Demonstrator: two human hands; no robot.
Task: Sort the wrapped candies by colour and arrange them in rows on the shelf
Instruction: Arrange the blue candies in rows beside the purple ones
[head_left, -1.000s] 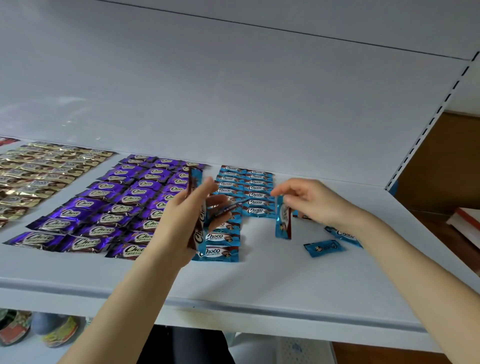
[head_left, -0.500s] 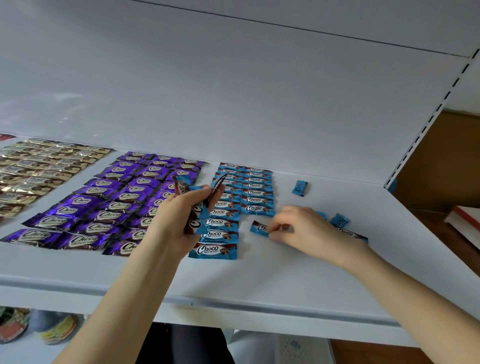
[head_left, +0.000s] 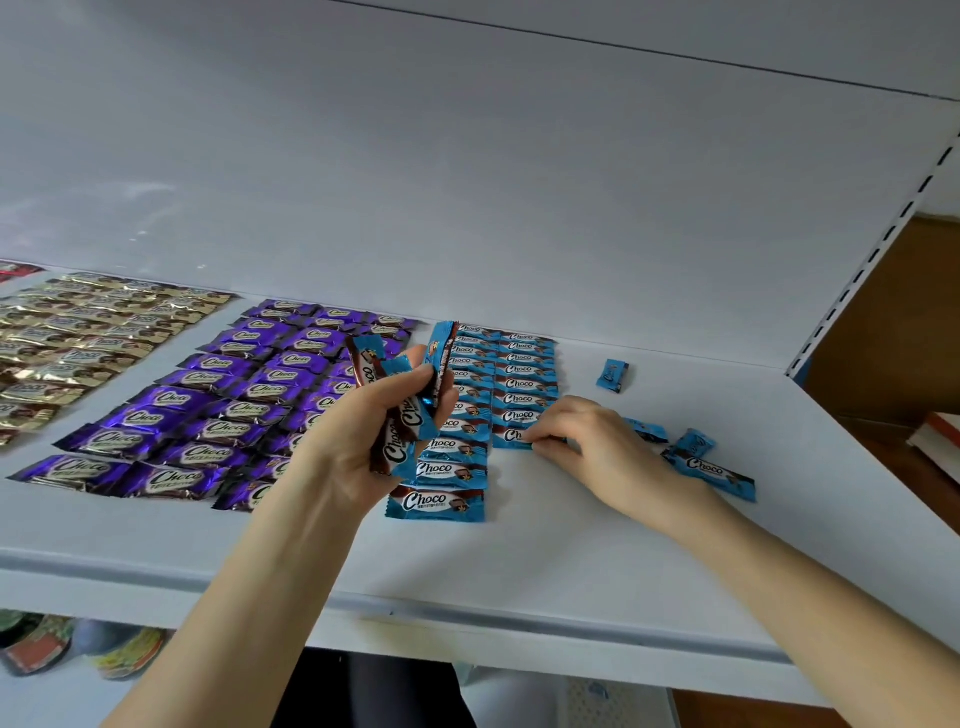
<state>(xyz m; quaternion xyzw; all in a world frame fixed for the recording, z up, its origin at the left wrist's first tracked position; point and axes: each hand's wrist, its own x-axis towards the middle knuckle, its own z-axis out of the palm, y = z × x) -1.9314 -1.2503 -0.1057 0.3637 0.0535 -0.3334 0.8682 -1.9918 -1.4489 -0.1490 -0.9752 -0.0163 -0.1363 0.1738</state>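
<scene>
Right hand slid a glossy rectangular blue candy into line.

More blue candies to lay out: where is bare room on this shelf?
Bare: the front strip of the shelf, before all rows; the right end, behind the loose blue candies up to the back wall, save one stray candy. Crowded: gold rows, purple rows and blue rows packed from left to middle.

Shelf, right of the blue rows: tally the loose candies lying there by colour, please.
Loose blue candies: 4 (one apart near the back, three by the right hand)
Loose purple candies: 0 there
Loose gold candies: 0 there
Total: 4 visible
</scene>
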